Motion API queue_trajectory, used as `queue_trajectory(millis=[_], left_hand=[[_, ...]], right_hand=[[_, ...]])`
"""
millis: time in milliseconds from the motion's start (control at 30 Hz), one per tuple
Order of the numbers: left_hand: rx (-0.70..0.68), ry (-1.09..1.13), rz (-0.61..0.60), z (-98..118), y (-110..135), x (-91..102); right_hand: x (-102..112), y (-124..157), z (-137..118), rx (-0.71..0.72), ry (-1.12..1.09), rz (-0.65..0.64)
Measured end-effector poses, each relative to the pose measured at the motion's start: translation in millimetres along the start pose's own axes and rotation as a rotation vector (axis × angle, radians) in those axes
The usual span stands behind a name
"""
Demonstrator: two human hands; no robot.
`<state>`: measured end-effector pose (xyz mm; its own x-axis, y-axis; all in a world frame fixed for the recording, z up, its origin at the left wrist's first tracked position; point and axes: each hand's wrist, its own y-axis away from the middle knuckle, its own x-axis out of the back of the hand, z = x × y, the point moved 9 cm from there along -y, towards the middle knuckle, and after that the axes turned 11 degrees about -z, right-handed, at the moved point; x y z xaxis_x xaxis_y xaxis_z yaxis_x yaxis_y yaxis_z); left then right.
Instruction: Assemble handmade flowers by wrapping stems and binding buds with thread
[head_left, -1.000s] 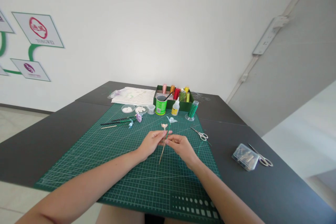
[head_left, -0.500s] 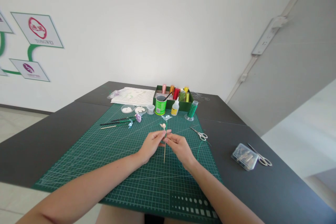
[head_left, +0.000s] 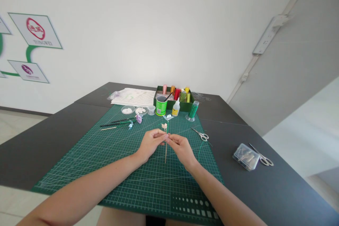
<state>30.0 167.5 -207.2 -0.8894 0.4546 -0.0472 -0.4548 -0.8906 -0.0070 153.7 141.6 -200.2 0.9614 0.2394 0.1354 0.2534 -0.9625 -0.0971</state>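
My left hand [head_left: 150, 144] is closed, its thumb and fingers pinching a thin wooden stick [head_left: 166, 155] that stands nearly upright over the mat. At the stick's upper end, just beyond my fingertips, is a small peach flower [head_left: 164, 126], with a bit of green beside it. Against the same stick, my right hand [head_left: 183, 148] is pinched shut, its fingertips meeting the left ones. A green thread [head_left: 199, 152] curves on the mat beside the right hand; its end at my fingers is hidden.
Small scissors [head_left: 203, 136] and a green thread spool [head_left: 194, 110] lie right on the cutting mat [head_left: 111, 169]. Ahead stand a green can [head_left: 161, 107], a glue bottle [head_left: 176, 108] and a box of thread spools [head_left: 189, 106]. Farther right are a clear case [head_left: 246, 157] and more scissors [head_left: 266, 161].
My left fingers have drawn in, and the left thumb now lies across the stick against the right fingertips. The flower stays in nearly the same place. The view has shifted slightly.
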Motion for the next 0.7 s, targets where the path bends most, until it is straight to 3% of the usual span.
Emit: queue_trajectory(millis=[267, 467, 700], left_hand=[[-0.012, 0.011, 0.029, 7, 3, 3.3], [-0.060, -0.103, 0.028, 15, 2, 6.3], [0.076, 0.072, 0.045, -2, 6, -0.8]], right_hand=[[8, 4, 4, -0.006, 0.018, 0.104], [17, 5, 1, -0.027, 0.034, 0.136], [15, 5, -4, 0.003, 0.095, 0.147]])
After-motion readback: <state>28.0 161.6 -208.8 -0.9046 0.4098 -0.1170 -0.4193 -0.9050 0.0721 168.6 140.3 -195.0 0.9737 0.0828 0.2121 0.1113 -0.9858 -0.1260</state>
